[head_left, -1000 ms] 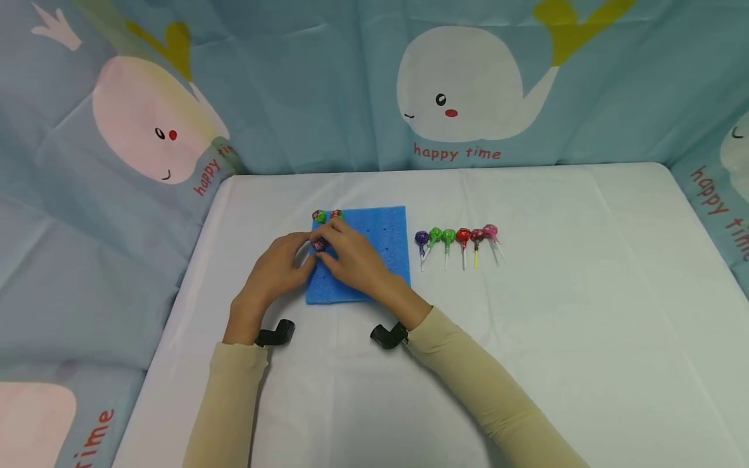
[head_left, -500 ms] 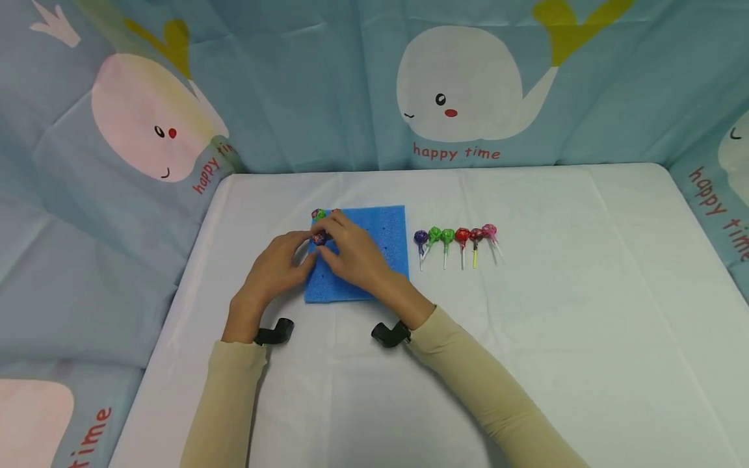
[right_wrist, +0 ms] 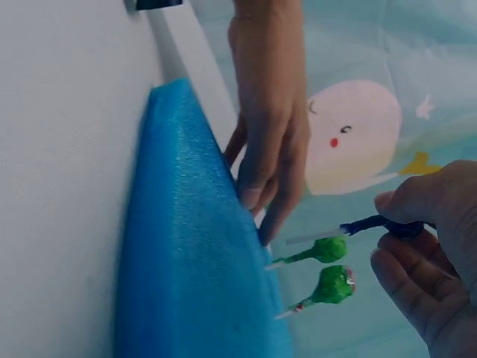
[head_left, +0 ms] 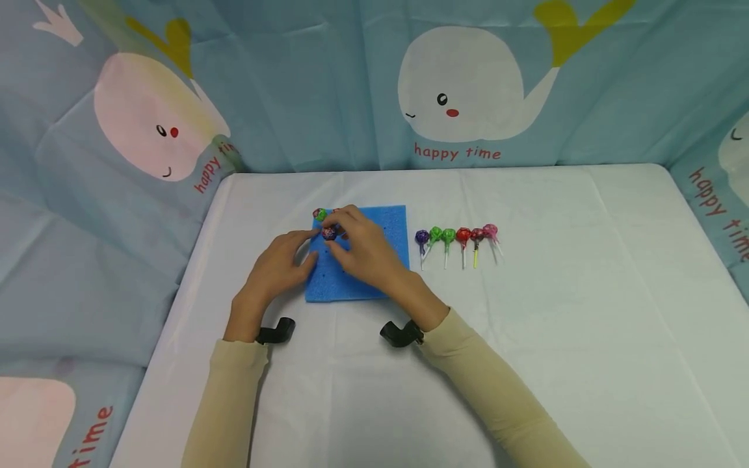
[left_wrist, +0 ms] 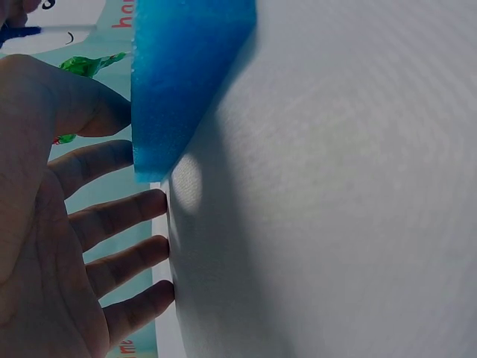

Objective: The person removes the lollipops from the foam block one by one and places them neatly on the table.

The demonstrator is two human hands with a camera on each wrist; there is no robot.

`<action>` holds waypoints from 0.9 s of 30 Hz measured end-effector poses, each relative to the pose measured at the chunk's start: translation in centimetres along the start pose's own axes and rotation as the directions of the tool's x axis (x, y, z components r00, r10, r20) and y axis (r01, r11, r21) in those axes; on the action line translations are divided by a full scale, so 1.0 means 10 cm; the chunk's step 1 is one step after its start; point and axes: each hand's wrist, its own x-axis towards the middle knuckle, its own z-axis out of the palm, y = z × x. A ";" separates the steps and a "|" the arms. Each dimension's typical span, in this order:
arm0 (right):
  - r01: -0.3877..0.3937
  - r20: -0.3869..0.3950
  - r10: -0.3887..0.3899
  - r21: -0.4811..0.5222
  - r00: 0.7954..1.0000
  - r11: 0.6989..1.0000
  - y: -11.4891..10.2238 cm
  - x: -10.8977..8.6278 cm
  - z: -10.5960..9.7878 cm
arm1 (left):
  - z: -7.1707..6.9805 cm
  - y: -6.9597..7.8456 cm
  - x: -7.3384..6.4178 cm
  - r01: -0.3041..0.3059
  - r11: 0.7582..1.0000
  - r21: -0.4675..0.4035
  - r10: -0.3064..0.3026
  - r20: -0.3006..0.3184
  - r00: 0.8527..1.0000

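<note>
My right hand [head_left: 368,250] pinches a dark blue-wrapped lollipop [right_wrist: 365,224] by its wrapped head. In the right wrist view its white stick shows bare, with the tip apart from the blue foam block [right_wrist: 201,246]. My left hand [head_left: 281,263] stays at the block's left side, fingers extended; in the left wrist view the thumb and fingertips meet the foam [left_wrist: 186,67] at its edge. Two green-and-red lollipops stand in the block's far left part: one [right_wrist: 333,285] and another [right_wrist: 328,249], the second partly hidden behind the right hand in the head view.
Right of the block, several lollipops lie in a row on the white cloth: a purple one [head_left: 422,238], green ones [head_left: 448,235], red ones [head_left: 463,234] and a pink one [head_left: 490,231]. Small dark holes dot the foam. A whale-print curtain [head_left: 351,84] hangs behind the table.
My right hand has moved a little to the right and away from me, carrying the dark blue lollipop with it. My left hand has kept its place at the foam block.
</note>
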 end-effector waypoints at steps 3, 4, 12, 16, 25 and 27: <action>-0.013 0.000 0.013 0.011 1.000 1.000 0.00 -0.03 -0.07 | 0.01 0.01 0.01 0.001 1.000 0.001 -0.001 0.000 1.000; -0.021 0.004 0.021 0.013 1.000 1.000 0.00 -0.05 -0.09 | 0.02 0.01 0.01 0.002 1.000 0.002 -0.002 0.001 1.000; -0.050 0.002 0.050 -0.001 0.999 0.999 0.06 -0.21 -0.32 | 0.02 0.05 -0.01 0.014 1.000 0.009 -0.014 0.005 1.000; -0.051 -0.026 0.051 -0.028 0.998 0.998 0.11 -0.31 -0.47 | 0.04 0.04 0.00 0.015 1.000 0.009 -0.016 0.014 1.000; -0.091 -0.075 0.086 -0.073 0.993 0.993 0.21 -0.48 -0.79 | 0.01 0.05 -0.02 0.026 1.000 0.012 -0.027 0.012 1.000; -0.110 -0.093 0.103 -0.069 0.990 0.992 0.24 -0.51 -0.85 | 0.01 0.05 -0.01 0.028 0.999 0.016 -0.028 0.011 1.000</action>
